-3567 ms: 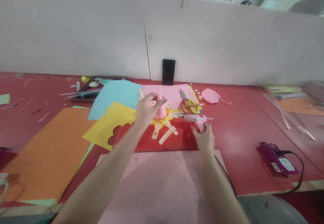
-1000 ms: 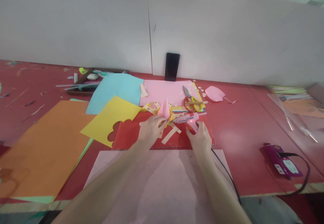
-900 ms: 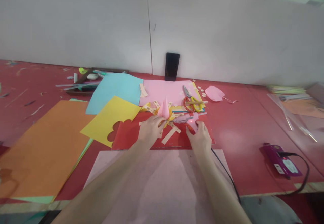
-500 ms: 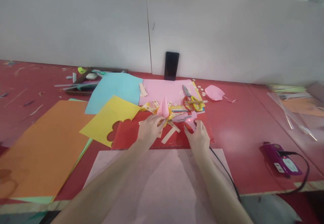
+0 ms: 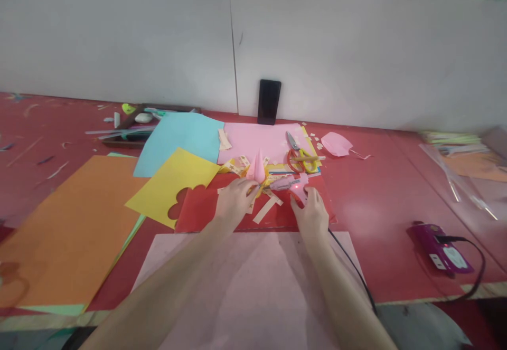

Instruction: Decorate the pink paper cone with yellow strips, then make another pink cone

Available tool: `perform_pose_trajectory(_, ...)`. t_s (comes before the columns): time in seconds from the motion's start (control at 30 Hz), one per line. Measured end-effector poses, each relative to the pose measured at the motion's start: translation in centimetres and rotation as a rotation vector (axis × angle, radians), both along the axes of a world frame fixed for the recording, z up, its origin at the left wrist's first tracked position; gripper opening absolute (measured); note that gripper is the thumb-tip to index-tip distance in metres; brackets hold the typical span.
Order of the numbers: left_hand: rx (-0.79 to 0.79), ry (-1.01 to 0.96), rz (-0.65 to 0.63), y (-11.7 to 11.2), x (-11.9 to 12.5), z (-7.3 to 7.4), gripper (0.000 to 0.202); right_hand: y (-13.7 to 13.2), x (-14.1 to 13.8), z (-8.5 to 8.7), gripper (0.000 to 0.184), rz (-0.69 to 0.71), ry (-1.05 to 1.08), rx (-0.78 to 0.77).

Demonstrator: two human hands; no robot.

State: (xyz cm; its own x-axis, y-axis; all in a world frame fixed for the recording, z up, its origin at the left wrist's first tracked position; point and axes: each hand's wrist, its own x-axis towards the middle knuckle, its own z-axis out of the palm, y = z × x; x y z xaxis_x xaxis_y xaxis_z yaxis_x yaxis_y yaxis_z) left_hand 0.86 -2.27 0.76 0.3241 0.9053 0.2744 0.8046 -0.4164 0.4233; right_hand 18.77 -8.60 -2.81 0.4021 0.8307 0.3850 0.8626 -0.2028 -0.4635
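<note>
Centre of the frame: the pink paper cone (image 5: 256, 169) stands point upward amid yellow petals and patterned strips (image 5: 264, 211) on the red board (image 5: 283, 217). Your left hand (image 5: 234, 201) has its fingers drawn narrowly together at the cone's base, covering part of it; what they pinch, if anything, cannot be told. Your right hand (image 5: 312, 211) is wrapped around the handle of the pink glue gun (image 5: 295, 183), its nozzle pointing left, close to the cone's base. Just behind the gun lie the scissors (image 5: 304, 154), with a pale stick across their handles. From your right hand the black cord (image 5: 362, 278) runs down to the table's front edge. Left of centre, a notched yellow sheet (image 5: 168, 183) overlaps the blue sheet (image 5: 182, 139), which partly covers the tool tray (image 5: 119, 143); the orange sheet (image 5: 67, 223) fills the lower left. Upper centre: a dark phone (image 5: 269, 102) leans against the white panel (image 5: 119, 33). Lower right: a purple power strip (image 5: 439, 249).
</note>
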Motion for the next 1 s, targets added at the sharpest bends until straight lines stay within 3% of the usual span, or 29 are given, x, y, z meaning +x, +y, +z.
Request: perform_pose_trajectory(1.0, -0.007, -0.002, -0.007, 0.08, 0.00, -0.41, 0.018, -0.15, 0.07, 0.28, 0.027, 0.019, 0.035, -0.016)
